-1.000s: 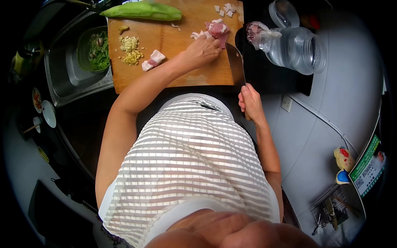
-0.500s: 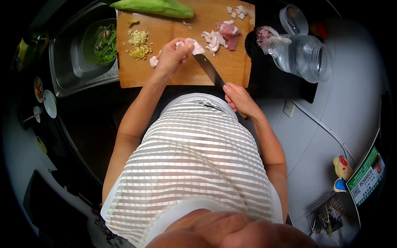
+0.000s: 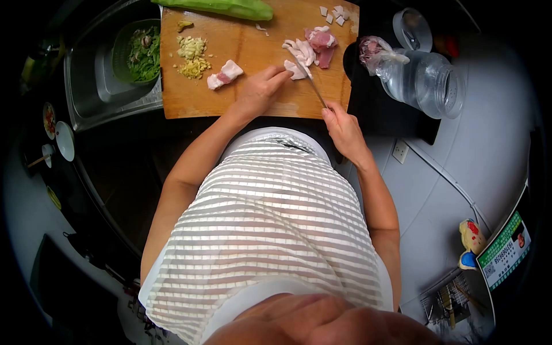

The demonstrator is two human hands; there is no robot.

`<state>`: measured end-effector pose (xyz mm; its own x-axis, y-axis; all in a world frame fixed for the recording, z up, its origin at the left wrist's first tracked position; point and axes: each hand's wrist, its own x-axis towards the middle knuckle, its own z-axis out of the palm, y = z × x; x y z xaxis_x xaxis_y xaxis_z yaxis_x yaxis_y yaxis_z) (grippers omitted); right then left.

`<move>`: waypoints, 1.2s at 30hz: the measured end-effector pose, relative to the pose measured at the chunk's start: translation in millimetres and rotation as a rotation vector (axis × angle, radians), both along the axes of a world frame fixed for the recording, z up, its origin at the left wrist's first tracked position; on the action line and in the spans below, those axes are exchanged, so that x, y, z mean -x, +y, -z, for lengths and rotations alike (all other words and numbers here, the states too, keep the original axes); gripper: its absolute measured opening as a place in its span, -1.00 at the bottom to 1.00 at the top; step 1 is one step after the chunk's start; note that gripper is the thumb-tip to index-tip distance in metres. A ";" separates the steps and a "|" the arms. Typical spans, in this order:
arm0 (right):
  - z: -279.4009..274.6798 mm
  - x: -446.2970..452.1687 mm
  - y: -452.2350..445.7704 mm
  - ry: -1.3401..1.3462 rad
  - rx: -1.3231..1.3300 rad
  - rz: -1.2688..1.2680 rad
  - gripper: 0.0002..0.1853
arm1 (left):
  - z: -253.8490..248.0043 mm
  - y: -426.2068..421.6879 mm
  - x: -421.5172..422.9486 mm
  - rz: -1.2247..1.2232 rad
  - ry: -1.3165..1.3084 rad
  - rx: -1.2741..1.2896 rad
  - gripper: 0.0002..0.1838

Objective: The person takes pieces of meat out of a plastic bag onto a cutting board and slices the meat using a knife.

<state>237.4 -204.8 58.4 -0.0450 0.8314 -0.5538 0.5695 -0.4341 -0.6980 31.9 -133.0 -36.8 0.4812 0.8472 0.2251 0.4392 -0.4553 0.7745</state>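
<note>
Dark kitchen surface (image 3: pixel 379 118), with a metal sink (image 3: pixel 106 98) at the left holding leafy greens (image 3: pixel 148 63) in a basket. Wooden cutting board (image 3: pixel 184 103), one: along its far edge, a peeled green gourd (image 3: pixel 224 7); left, chopped garlic (image 3: pixel 192 47) and chopped ginger (image 3: pixel 194 68); mid-board, a fatty pork chunk (image 3: pixel 225 75), lying apart. Right part of board: pale pork slices (image 3: pixel 301 50), heaped beside a redder pork piece (image 3: pixel 323 48). Kitchen knife (image 3: pixel 314 87), one, blade nearly edge-on to the view, its far end among the slices; right hand (image 3: pixel 345 129) closed round the handle. Left hand (image 3: pixel 261 91), fingers together, tips at the nearest slice, left of the blade; pinching or merely pressing, cannot tell. Hazard, as judged: fat is probably slippery; should the slice skid or the blade veer leftward, those fingertips could be nicked.
</note>
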 end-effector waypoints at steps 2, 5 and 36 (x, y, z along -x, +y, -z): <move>0.5 0.4 -5.3 -0.009 -0.014 -0.012 -0.59 | 7.1 8.8 -5.4 0.133 0.041 -0.136 -0.71; 1.1 -2.7 -10.6 -0.029 0.005 -0.044 -0.58 | 8.7 13.0 -7.7 0.192 0.052 -0.116 -0.71; 14.5 12.9 37.8 -0.073 -0.047 -0.223 -0.60 | 20.7 16.5 -11.6 0.138 -0.004 -0.190 -0.77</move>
<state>224.5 -167.0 43.9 -0.1916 0.8301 -0.5236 0.6974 -0.2602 -0.6677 43.6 -116.5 -57.5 0.5886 0.7153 0.3767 0.3597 -0.6490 0.6704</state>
